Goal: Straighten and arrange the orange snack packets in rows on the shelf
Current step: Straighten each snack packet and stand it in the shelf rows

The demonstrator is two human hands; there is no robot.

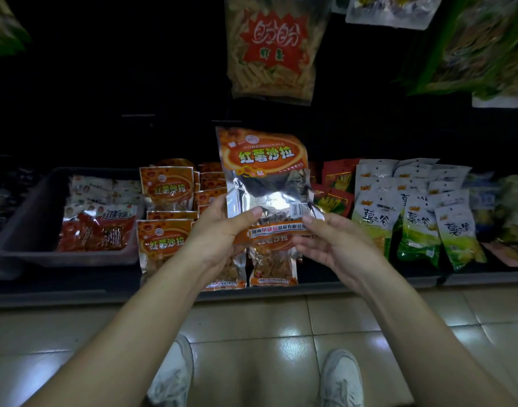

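One orange snack packet point(265, 171) is held up in the air, upright and tilted a little to the left, in front of the shelf point(75, 289) and above the other orange packets point(165, 186), touching none of them as far as can be seen; its foil window is creased and catches the light. The left hand point(222, 233) grips its lower left part, thumb flat on the front and fingers curled behind; the right hand point(334, 245) pinches the lower right corner under the thumb, its remaining fingers loosely bent below the packet's bottom edge. Beneath it the orange packets lie in rough rows, some overlapping and some askew at the front edge of the shelf; a grey tray point(31, 212) of red and white packets sits just to their left, red packets point(335, 183) and then white-and-green packets point(413, 224) to their right, and a hanging bag point(269, 48) of pale sticks shows above. The step in hand looks like smoothing or squaring one packet before it goes back, so the arranging seems partly done; the next move probably calls for lowering it face up into a gap in the rows, edges in line with its neighbours, without dragging those already lying flat.
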